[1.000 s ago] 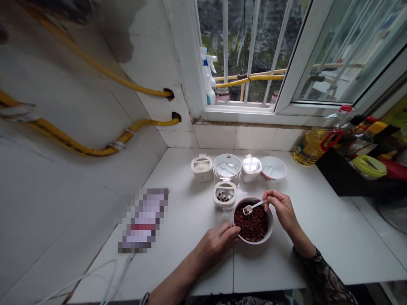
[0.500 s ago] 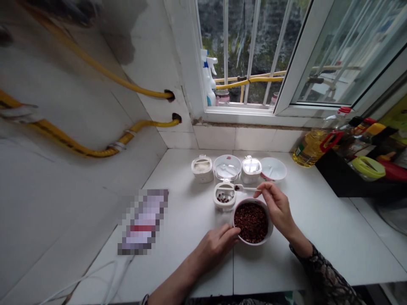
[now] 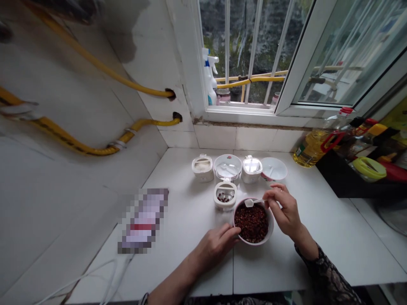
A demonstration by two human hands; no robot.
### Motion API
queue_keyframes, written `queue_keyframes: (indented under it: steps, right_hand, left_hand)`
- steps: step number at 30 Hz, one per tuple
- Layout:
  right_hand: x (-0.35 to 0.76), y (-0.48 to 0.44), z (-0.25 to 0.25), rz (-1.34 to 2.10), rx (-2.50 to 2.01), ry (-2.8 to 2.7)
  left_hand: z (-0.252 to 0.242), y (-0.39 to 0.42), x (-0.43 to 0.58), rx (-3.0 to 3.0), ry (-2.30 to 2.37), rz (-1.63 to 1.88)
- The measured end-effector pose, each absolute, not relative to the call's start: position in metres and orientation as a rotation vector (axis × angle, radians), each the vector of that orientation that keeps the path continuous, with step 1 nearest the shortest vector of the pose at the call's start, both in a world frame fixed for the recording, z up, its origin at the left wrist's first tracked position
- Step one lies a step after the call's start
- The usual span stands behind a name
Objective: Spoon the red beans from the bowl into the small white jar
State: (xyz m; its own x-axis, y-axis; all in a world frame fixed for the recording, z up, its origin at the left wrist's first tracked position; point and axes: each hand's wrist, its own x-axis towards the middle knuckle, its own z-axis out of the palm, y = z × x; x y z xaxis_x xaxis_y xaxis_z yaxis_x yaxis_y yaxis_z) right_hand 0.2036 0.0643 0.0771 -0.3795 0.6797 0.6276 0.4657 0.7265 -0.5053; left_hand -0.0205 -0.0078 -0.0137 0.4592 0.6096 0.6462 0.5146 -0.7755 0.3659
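My right hand (image 3: 284,209) pinches the handle of a small white spoon (image 3: 250,203), whose scoop hangs over the far side of a bowl (image 3: 270,224). Dark red Sichuan peppercorns (image 3: 252,223) fill much of that bowl. My left hand (image 3: 219,242) grips the bowl's left rim, thumb at the inside edge and the other fingers partly hidden below. Just beyond the bowl stands a seasoning jar (image 3: 225,204) with its lid up and some peppercorns inside. The scoop looks free of peppercorns.
Behind are a jar of white grains (image 3: 202,170), a bowl (image 3: 227,160), a closed jar (image 3: 252,171) and another bowl (image 3: 276,168). An oil bottle (image 3: 308,149) and a black rack (image 3: 337,178) of condiments stand right. A blurred-out object (image 3: 144,222) and cable (image 3: 95,273) lie left.
My right hand has drawn the spoon back from the open jar toward the right, and its scoop is now over the bowl. My left hand keeps its place on the rim.
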Motion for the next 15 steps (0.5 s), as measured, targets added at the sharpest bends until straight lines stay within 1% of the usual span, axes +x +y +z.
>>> queue_keyframes:
  steps: [4, 7, 15]
  right_hand:
    - [0.205, 0.067, 0.061, 0.345, -0.918, -2.118]
    - [0.200, 0.067, 0.052, 0.444, -0.906, -2.153]
    - [0.200, 0.065, 0.049, 0.679, -1.033, -2.030]
  left_hand:
    - [-0.015, -0.008, -0.021, 2.580, 1.001, 1.209]
    - [-0.017, -0.008, -0.021, 2.579, 1.014, 1.200]
    - [-0.015, -0.008, -0.020, 2.581, 1.016, 1.210]
